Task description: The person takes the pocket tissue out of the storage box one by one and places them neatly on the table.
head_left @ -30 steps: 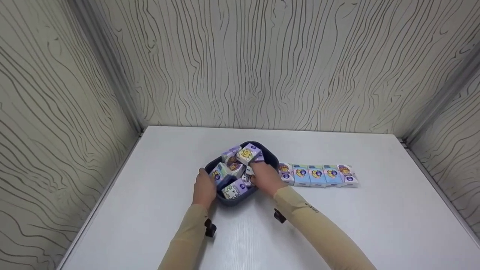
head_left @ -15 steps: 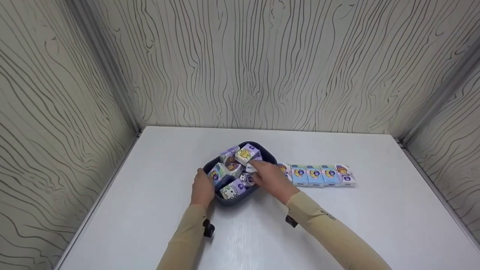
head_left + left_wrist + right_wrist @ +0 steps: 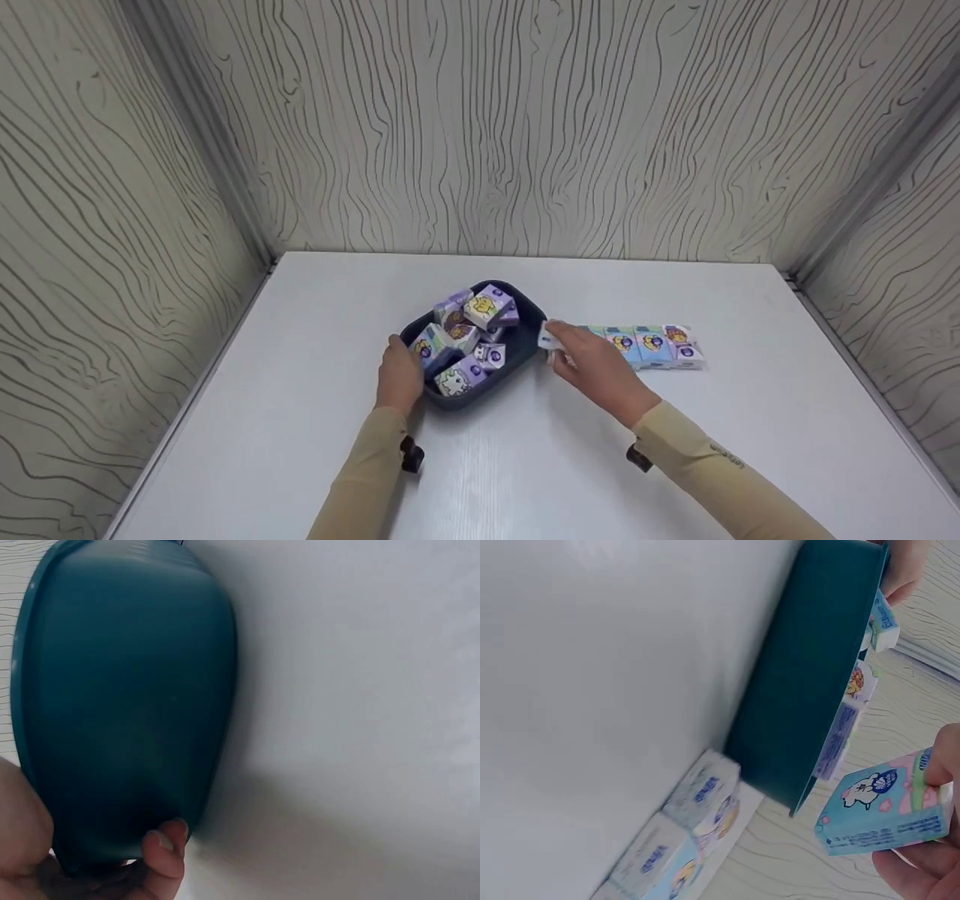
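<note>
Hands: left (image 3: pixel 397 379) grips bin (image 3: pixel 457 397); right (image 3: pixel 592 367) pinches pack (image 3: pixel 885 814).

No wording can be read. Small dark print is seen on the right sleeve (image 3: pixel 726 451), too small to make out. Blue print on the held tissue packet (image 3: pixel 885 814) is blurred beyond reading.

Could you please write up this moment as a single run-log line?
left hand: grips basin rim | right hand: holds tissue pack beside basin | row of packs: lies on table right of basin
</note>
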The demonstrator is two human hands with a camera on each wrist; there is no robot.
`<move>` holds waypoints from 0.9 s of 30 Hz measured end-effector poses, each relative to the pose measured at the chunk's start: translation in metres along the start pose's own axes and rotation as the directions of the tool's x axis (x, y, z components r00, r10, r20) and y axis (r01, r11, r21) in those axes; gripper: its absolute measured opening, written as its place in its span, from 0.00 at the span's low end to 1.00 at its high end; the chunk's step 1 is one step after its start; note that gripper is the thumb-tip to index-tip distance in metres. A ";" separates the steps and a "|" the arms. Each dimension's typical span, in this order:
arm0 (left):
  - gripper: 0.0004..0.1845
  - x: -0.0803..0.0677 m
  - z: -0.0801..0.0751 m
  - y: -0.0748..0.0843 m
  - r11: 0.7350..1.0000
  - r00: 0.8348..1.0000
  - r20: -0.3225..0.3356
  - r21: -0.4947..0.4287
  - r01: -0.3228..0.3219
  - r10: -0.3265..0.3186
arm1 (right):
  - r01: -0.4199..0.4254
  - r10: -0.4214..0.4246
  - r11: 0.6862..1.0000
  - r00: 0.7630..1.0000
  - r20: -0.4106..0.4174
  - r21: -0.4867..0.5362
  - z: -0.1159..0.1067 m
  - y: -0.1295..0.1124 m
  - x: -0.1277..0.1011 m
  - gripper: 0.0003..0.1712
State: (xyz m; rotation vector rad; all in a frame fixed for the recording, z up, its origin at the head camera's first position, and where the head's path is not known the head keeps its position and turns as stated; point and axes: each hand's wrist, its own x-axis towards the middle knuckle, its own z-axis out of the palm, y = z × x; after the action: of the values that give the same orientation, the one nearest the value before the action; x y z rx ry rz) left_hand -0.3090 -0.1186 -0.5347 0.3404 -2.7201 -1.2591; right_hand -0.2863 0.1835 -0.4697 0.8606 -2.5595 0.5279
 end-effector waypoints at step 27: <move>0.27 0.000 -0.003 0.003 0.999 0.999 0.031 0.030 0.027 -0.027 | 0.031 -0.004 0.998 0.879 0.477 -0.049 0.014 0.003 -0.072 0.24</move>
State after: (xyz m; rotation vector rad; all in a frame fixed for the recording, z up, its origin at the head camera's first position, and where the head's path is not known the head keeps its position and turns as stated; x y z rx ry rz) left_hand -0.3088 -0.1184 -0.5307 0.3645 -2.7720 -1.2432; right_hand -0.2385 0.2148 -0.5162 1.1068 -2.9863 0.2560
